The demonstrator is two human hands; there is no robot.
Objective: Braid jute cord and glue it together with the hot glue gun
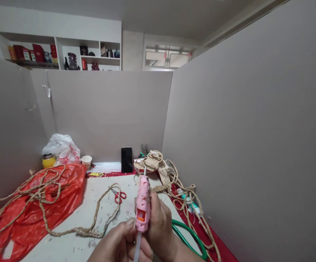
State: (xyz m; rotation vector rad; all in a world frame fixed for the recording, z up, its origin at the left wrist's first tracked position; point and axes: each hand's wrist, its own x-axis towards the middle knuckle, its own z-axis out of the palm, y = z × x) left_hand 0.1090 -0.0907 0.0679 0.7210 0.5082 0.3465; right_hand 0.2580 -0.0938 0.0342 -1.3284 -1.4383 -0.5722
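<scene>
Low centre of the frame, the right hand (160, 222) is wrapping the pink glue gun (143, 203) by its grip while the left hand (119, 242) is pinching the glue stick (137, 247) at its back. Light, rigid plastic, I'd judge, best held by the handle, clear of the tip. Farther up, red scissors (119, 195) and rope (73, 225) are lying on the table (73, 247).

Plain grey walls (242, 120) stand around a white tabletop (73, 214). High up, a white shelf (62, 54) holds jars and red boxes.
</scene>
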